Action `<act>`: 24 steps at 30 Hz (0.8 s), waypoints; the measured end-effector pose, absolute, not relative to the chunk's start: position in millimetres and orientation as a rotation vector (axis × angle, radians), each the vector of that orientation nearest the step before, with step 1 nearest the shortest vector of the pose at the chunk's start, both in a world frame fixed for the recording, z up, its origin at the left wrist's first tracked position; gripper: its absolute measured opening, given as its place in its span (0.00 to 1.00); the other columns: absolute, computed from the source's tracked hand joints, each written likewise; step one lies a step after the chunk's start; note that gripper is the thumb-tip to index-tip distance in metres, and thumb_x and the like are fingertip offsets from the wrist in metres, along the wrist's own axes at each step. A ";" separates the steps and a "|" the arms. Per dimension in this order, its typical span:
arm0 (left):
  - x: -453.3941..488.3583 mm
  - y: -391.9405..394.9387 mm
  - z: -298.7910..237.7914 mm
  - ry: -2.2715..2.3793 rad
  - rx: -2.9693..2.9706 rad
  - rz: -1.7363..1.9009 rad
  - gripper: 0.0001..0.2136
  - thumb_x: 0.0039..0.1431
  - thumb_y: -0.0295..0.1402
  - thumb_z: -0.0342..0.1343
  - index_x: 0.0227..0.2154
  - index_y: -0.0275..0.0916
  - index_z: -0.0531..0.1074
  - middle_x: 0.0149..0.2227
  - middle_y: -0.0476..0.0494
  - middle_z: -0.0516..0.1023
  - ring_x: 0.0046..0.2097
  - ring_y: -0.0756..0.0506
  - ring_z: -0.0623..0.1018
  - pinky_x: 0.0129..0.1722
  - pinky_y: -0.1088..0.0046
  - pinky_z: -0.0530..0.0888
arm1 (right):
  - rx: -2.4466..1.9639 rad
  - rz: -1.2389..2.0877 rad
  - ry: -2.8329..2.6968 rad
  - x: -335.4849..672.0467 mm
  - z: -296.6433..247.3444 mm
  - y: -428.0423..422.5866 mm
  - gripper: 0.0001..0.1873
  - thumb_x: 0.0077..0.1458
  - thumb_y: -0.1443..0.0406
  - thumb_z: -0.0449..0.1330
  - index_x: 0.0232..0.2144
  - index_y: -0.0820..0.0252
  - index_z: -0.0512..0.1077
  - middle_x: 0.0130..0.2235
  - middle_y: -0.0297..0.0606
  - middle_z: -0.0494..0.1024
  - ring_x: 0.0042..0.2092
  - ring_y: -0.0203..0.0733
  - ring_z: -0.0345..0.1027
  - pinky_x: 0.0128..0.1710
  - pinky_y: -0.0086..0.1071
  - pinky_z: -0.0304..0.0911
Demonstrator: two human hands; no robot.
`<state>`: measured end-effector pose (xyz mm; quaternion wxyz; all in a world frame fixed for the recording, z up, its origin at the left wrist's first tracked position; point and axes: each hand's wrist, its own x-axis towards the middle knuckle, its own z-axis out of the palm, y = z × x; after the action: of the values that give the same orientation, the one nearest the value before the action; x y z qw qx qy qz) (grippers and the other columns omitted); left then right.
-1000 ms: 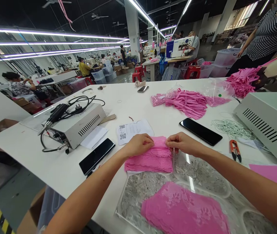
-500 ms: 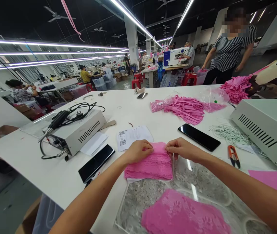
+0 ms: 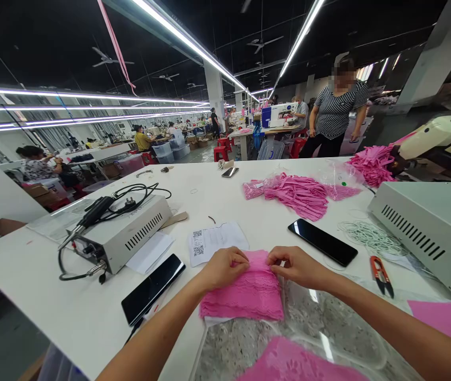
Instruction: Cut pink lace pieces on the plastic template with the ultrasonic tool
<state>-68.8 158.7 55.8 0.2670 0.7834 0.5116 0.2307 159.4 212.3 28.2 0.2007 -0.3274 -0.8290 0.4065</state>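
A stack of pink lace fabric pieces (image 3: 243,301) lies in front of me on the table. My left hand (image 3: 227,267) pinches the upper left part of the stack's top piece. At its upper right edge, my right hand (image 3: 294,267) pinches the same lace between thumb and fingers. Between the hands a strip of the pink fabric shows; the fingertips hide its gripped edges. Nearer to me, another pink lace piece (image 3: 296,365) rests on a clear sheet over a grey speckled board (image 3: 328,323).
Phones (image 3: 154,288) (image 3: 322,242) lie either side, with orange thread snips (image 3: 382,276) at right. A grey box with a handheld tool (image 3: 130,233) stands left, another grey box (image 3: 427,227) right. Beyond are a printed paper (image 3: 217,241) and pink straps (image 3: 298,194). A person in stripes (image 3: 336,114) stands past the table.
The camera has tilted up slightly, so the table sits lower in view. Both hands keep their pinch on the lace. The person in stripes has shifted left in the picture.
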 end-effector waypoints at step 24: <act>-48.1 157.3 57.4 1.651 2.342 0.533 0.10 0.57 0.39 0.58 0.37 0.39 0.78 0.40 0.43 0.79 0.42 0.42 0.76 0.45 0.66 0.71 | -0.833 0.837 -2.342 153.0 44.2 215.3 0.14 0.61 0.56 0.57 0.30 0.62 0.71 0.32 0.35 0.73 0.31 0.35 0.67 0.29 0.31 0.65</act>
<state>-48.1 157.3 57.4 0.1134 0.7983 0.5629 0.1816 153.0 215.3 44.2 0.2564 -0.3069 -0.8631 0.3084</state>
